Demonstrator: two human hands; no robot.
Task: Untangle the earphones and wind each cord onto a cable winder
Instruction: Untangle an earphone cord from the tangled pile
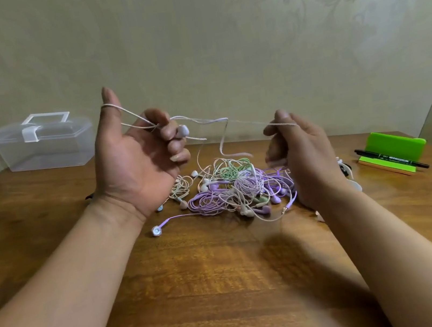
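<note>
Left hand [135, 159] curls fingers round a pale cord [245, 122] looped over its thumb; right hand [301, 155] pinches the same cord. Tangled earphones [235, 188] lie on the table [199, 279] below. Marker [389, 160] print illegible.

One pale cord [249, 122] is up in the air: it loops round the thumb of my left hand [135, 162], passes my curled fingers, where its white earbud [183, 131] sits, and runs stretched to my right hand [302, 155], which pinches it. A slack part drops to the tangle [235, 188] of purple, green and pale pink earphones heaped on the table [201, 293]. One purple earbud [156, 231] lies out of the heap, at its left.
</note>
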